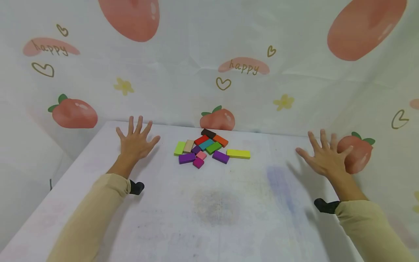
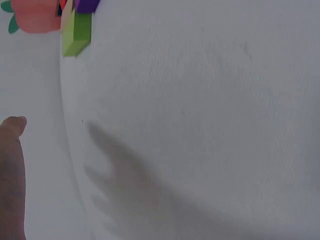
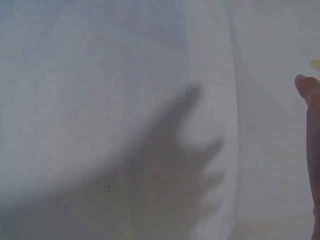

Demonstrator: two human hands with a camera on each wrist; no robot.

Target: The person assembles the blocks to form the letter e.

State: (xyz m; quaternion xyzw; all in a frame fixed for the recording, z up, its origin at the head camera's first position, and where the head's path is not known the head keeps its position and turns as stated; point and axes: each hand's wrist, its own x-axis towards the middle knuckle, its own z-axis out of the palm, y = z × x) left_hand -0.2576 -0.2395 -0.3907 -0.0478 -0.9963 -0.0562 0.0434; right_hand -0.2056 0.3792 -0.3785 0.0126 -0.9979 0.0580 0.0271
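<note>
My left hand is held over the left part of the table with its fingers spread, and nothing is in it. On the right, my right hand hovers with fingers splayed, also holding nothing. Between them, nearer the left hand, lies a loose group of coloured blocks. A lime green block is closest to the left hand, beside a beige block. A yellow block marks the group's right end. Purple blocks, a magenta block and a teal block are among the others.
The white table has a grey smudge in the middle and a bluish stain to the right. Behind it hangs a white cloth printed with peaches and hearts. Black wrist straps show at both sleeves.
</note>
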